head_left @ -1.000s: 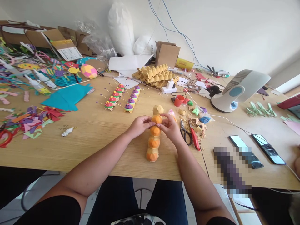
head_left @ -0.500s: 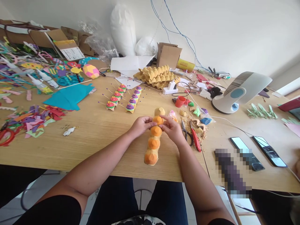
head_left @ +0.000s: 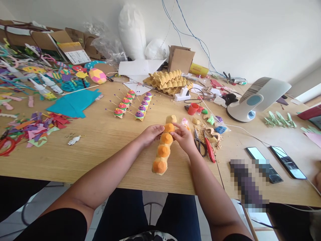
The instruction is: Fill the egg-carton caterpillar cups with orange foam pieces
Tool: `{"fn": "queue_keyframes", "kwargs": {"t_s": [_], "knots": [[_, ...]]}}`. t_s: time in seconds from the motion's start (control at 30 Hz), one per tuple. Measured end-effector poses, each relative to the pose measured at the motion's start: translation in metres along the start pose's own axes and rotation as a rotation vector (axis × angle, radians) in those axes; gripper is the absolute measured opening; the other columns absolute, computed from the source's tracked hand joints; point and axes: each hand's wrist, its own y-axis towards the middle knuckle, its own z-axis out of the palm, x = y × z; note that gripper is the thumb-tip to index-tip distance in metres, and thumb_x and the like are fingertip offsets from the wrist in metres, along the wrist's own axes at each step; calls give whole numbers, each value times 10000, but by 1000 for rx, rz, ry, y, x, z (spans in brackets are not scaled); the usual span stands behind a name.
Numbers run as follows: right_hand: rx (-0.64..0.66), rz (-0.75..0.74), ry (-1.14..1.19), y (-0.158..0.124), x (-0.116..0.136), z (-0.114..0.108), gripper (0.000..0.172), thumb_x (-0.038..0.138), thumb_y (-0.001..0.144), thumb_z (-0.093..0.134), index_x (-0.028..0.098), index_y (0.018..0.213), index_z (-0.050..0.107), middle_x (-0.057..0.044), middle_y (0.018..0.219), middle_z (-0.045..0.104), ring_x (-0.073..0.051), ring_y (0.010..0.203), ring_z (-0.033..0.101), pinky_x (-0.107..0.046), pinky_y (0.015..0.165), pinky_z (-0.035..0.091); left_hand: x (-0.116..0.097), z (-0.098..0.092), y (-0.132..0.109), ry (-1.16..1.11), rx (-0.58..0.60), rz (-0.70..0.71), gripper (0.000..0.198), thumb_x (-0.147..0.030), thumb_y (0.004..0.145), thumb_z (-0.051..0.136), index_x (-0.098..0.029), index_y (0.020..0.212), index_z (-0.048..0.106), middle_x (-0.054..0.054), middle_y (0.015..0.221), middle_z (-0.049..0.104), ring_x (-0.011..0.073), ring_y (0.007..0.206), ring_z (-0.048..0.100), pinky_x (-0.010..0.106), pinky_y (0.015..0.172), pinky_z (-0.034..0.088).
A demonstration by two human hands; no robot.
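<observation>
Between my hands is an egg carton strip [head_left: 164,151], a row of tan cups with orange clay-like caps on most of them; its far cup [head_left: 171,118] is bare. My left hand [head_left: 151,134] grips the strip's left side near the far end, its fingertips partly hidden behind it. From the right, my right hand [head_left: 183,136] pinches the same capped cup with thumb and fingers. Farther back stand two finished-looking caterpillars, one with red tops [head_left: 124,103] and one with purple tops [head_left: 143,106], both with pins sticking out.
Scissors [head_left: 200,144] and a red utility knife [head_left: 209,147] lie right of my hand, near clay lumps and scraps. Stacked egg trays [head_left: 167,82] sit behind. A white fan [head_left: 258,97] and phones [head_left: 288,162] are at right, paper scraps [head_left: 41,129] at left.
The strip has tilted, its near end shifting slightly left and up. My left thumb has moved from the cup's top toward its left side.
</observation>
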Motion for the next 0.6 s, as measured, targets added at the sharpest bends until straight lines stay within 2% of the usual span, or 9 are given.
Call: {"fn": "queue_keyframes", "kwargs": {"t_s": [0.13, 0.27, 0.47, 0.6], "knots": [[16, 8, 24, -1, 2, 2, 491, 364, 728, 847, 252, 1184, 705, 73, 649, 641, -107, 585, 575, -259, 586, 521, 0, 2, 0, -26, -55, -2, 464, -478, 639, 932, -145, 888, 729, 44, 796, 748, 160, 709, 698, 279, 721, 540], [30, 1, 35, -3, 2, 1, 489, 359, 736, 846, 255, 1194, 709, 61, 679, 659, -118, 610, 597, -272, 603, 530, 1, 3, 0, -54, -56, 19, 434, -457, 642, 936, -144, 857, 724, 45, 785, 745, 162, 710, 698, 272, 702, 536], [11, -8, 30, 0, -2, 0, 490, 361, 747, 834, 252, 1210, 715, 63, 678, 661, -108, 603, 578, -262, 595, 504, 0, 3, -1, -51, 42, 21, 411, -549, 753, 840, -192, 947, 783, 85, 916, 782, 209, 825, 725, 329, 798, 552], [32, -21, 39, -1, -1, 0, 493, 354, 755, 831, 267, 1225, 710, 59, 710, 674, -110, 630, 592, -256, 614, 509, 2, 3, -2, -51, 28, 28, 316, -505, 748, 854, -234, 899, 795, 54, 904, 791, 206, 819, 726, 324, 795, 551]]}}
